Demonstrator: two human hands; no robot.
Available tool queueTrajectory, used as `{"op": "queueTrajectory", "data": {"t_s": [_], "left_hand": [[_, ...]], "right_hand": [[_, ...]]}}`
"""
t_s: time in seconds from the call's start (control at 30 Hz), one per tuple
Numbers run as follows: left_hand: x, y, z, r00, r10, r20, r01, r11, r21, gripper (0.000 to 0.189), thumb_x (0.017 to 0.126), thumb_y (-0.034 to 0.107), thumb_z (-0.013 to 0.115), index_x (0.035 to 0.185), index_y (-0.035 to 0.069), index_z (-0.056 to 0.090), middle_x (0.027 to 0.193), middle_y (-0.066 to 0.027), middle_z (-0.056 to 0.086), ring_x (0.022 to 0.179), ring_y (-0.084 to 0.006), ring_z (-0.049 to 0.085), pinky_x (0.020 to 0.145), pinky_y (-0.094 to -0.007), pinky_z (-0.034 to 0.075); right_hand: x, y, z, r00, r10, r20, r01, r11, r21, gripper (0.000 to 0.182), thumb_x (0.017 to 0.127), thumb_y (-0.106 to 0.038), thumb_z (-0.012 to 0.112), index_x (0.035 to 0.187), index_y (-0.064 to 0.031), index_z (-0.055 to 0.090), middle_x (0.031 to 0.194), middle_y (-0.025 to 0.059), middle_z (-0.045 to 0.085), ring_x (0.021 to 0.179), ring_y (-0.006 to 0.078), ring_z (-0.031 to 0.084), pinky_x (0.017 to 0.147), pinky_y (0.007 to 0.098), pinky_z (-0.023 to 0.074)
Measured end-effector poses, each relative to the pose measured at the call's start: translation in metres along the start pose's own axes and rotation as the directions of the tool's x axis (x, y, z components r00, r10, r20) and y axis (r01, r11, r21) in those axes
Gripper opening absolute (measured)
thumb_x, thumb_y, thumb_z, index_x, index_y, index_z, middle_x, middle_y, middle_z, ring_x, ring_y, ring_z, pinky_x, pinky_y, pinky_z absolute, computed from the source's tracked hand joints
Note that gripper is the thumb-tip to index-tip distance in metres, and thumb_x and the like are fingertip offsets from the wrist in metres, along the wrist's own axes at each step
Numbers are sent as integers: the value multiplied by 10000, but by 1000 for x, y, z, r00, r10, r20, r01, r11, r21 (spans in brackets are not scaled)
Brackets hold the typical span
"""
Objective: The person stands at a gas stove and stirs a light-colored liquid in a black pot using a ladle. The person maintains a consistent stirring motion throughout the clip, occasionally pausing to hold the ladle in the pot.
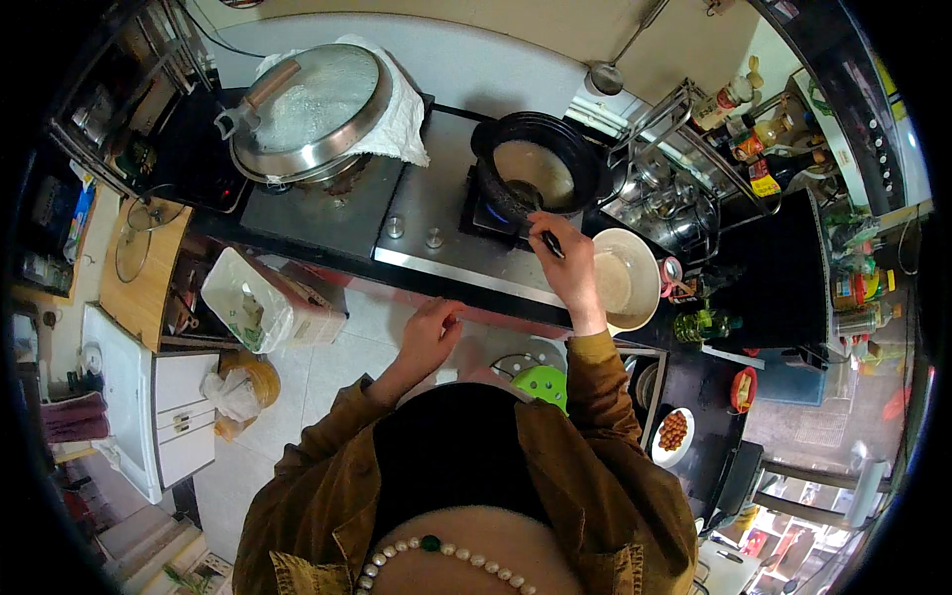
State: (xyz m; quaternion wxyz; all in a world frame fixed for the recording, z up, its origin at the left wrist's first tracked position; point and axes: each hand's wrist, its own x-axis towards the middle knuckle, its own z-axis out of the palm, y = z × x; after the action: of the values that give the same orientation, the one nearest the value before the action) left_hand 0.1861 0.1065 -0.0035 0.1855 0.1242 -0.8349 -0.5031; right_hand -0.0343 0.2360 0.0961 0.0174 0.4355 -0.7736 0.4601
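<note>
My right hand (565,256) grips the dark handle of a ladle (529,195), whose bowl dips into a black pot (487,160). Pale, cloudy liquid (535,167) fills the lower part of this pot. Under it a blue flame burns on the gas stove (446,186). A cream-coloured bowl (647,282) with pale residue or liquid at its bottom stands just right of my right wrist. My left hand (430,335) holds nothing; it hovers in front of the counter edge with its fingers loosely bent and a gap at the thumb.
A large lidded metal pan (312,111), with a white cloth (405,111) behind it, occupies the left burner. Metal racks and bottles (770,167) crowd the right corner. Below the counter stands a lined waste bin (253,312); a green stool (541,383) is near my body. A plate of small brown food (673,431) lies right.
</note>
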Motion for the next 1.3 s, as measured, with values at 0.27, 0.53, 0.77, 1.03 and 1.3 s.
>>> {"op": "queueTrajectory", "data": {"t_s": [0.27,0.53,0.77,1.03,1.3], "left_hand": [[-5,-5,0,999,6,-43,-6,1000,-2,249,837,40,666,1086,21,665,866,-137,633,765,-278,639,671,-379,523],[-7,-3,-1,999,-4,-42,3,1000,-15,256,833,26,667,1090,21,665,879,-143,638,763,-275,646,673,-373,530],[-6,-3,-1,999,-5,-43,5,1000,-11,261,832,27,667,1093,31,669,894,-145,646,772,-276,652,684,-373,537],[-7,-4,3,999,4,-45,-4,1000,-5,279,834,21,661,1112,24,667,867,-122,622,762,-247,623,678,-353,517],[-4,-1,4,1000,21,-7,-21,1000,-2,274,839,29,654,1112,22,665,895,-129,625,766,-249,627,690,-352,523]], "right_hand": [[7,20,22,997,-69,-23,69,997,22,168,841,81,672,986,6,634,1137,145,715,967,267,706,852,327,538],[21,53,33,989,-147,-31,146,989,-25,221,811,119,655,984,-13,625,1146,172,696,1027,384,681,864,391,550],[24,87,25,987,-161,-29,158,984,-76,252,788,134,650,985,-23,630,1164,159,693,1029,386,678,846,392,554],[10,81,10,986,-82,-142,49,973,-226,190,815,51,689,971,-45,638,1180,143,686,1040,386,668,850,402,554],[3,50,-7,972,-19,-234,-23,984,-176,154,841,-2,713,977,-34,648,1078,155,713,978,362,698,834,391,558]]}}
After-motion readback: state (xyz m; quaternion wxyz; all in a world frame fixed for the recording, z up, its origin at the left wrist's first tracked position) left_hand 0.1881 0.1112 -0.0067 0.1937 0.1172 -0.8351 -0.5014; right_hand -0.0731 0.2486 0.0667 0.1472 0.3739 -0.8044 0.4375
